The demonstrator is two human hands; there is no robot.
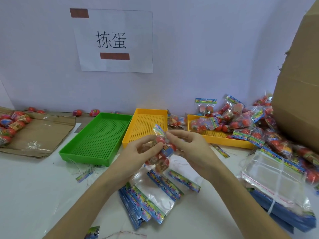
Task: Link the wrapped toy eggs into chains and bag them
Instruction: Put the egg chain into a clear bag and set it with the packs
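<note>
Hands up front: your left hand (143,149) and right hand (183,144) both pinch the bag of eggs (161,152), held just in front of the yellow tray (146,112). Pinch the top flap flat w/ fingertips, seal evenly, eggs kept low.

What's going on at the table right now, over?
Left hand and right hand both grip a bag of toy eggs above the table. Green tray nearby. Nothing in the way.
</note>
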